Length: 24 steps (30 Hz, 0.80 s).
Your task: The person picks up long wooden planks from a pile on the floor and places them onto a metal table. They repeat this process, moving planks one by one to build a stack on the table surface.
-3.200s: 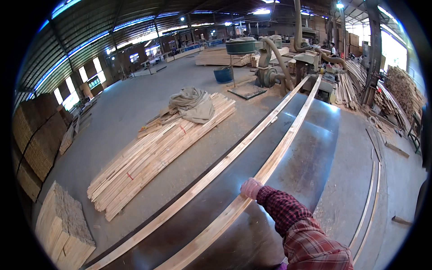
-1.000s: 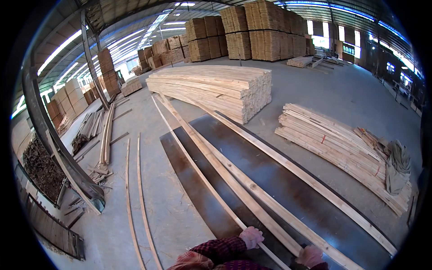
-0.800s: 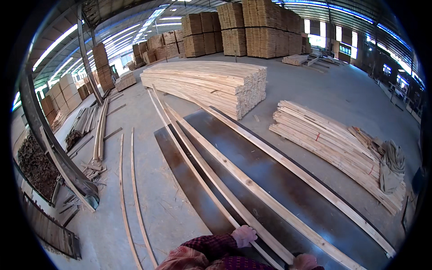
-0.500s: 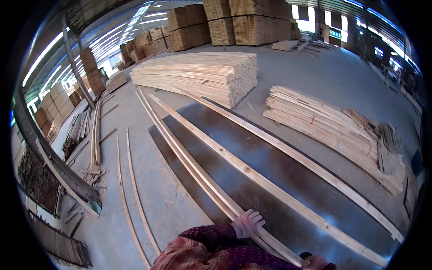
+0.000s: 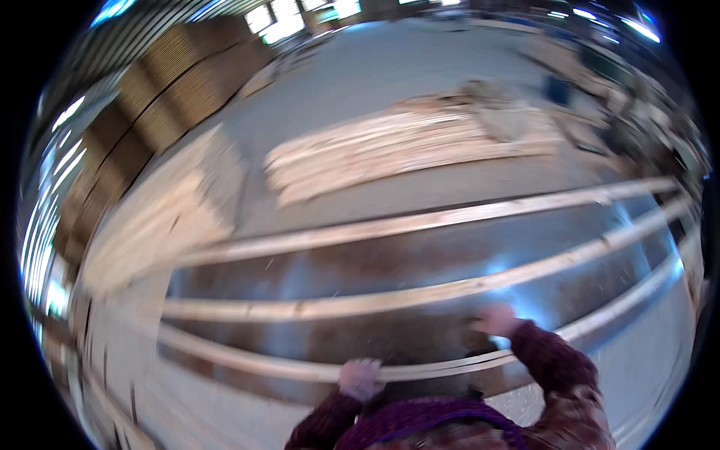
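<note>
My left hand [image 5: 361, 379] is at the nearest pair of long wooden strips [image 5: 442, 368], its fingers closed over them. Farther right, my right hand [image 5: 496, 321] hovers above the dark, glossy board [image 5: 420, 334], between the near strips and the middle wooden strip [image 5: 360, 301]. Motion smears its fingers; a dark patch shows below them, and I cannot make out whether it is held. Along the board's far edge lies another wooden strip [image 5: 420, 221]. All the strips run roughly lengthwise along the board.
Beyond the board, a low stack of planks [image 5: 405, 146] lies on the concrete floor, with grey cloth [image 5: 504, 120] on its right end. A larger lumber stack [image 5: 161, 214] stands at left, tall timber piles [image 5: 202, 79] behind it. Blurred clutter [image 5: 645, 127] sits at far right.
My view has swung to the right, so the board now lies crosswise. My right hand has come up over the board, away from the near strips; my left hand stays on them.
</note>
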Each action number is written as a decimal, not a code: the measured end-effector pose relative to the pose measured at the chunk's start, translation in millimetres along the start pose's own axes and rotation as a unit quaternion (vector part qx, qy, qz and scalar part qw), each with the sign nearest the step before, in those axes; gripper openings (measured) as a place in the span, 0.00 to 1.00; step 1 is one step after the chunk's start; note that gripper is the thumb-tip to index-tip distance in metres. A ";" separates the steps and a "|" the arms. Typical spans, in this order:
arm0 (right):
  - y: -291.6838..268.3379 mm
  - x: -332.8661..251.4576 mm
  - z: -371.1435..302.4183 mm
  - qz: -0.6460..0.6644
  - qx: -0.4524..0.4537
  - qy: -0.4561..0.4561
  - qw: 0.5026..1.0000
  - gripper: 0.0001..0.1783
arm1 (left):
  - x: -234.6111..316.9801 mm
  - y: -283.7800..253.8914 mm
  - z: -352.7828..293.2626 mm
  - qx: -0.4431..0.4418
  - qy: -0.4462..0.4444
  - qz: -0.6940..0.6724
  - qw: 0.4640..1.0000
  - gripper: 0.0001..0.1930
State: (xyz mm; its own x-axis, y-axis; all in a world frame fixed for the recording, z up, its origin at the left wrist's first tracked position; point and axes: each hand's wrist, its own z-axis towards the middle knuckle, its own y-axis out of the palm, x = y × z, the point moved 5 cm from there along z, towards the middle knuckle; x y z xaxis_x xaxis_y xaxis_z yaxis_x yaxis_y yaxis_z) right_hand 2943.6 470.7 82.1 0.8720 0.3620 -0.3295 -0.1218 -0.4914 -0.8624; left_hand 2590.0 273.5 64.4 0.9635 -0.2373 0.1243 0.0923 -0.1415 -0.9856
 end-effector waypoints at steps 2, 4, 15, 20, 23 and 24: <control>-0.2 -32.0 27.8 -0.004 0.070 -0.026 0.997 0.24 | 0.5 -1.4 1.1 0.006 0.022 0.036 0.999 0.30; -3.1 -59.8 72.9 -0.045 0.035 -0.037 0.998 0.28 | 0.4 -13.6 1.8 0.054 -0.001 0.009 0.999 0.19; 3.4 -113.9 144.1 -0.103 0.012 -0.101 0.989 0.37 | -20.0 11.5 -2.9 -0.081 -0.095 -0.066 0.990 0.25; 34.9 -153.9 119.3 -0.090 -0.064 -0.222 0.969 0.27 | -35.7 55.4 -10.8 0.085 -0.001 -0.002 0.996 0.25; 59.5 -180.2 91.2 -0.093 -0.078 -0.272 0.955 0.16 | -39.7 63.5 -14.0 0.157 -0.064 0.033 0.985 0.22; 63.3 -180.9 83.0 -0.109 -0.057 -0.256 0.959 0.15 | -39.4 59.7 -13.4 0.180 -0.086 0.044 0.979 0.22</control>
State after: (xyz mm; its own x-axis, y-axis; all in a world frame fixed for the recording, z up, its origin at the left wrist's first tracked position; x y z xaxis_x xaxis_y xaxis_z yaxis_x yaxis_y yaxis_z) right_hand 2738.7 439.9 55.2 0.5204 0.7929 -0.3171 0.1147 -0.4329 -0.8941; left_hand 2554.1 261.5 2.2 0.9968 -0.0644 0.0463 0.0599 0.2268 -0.9721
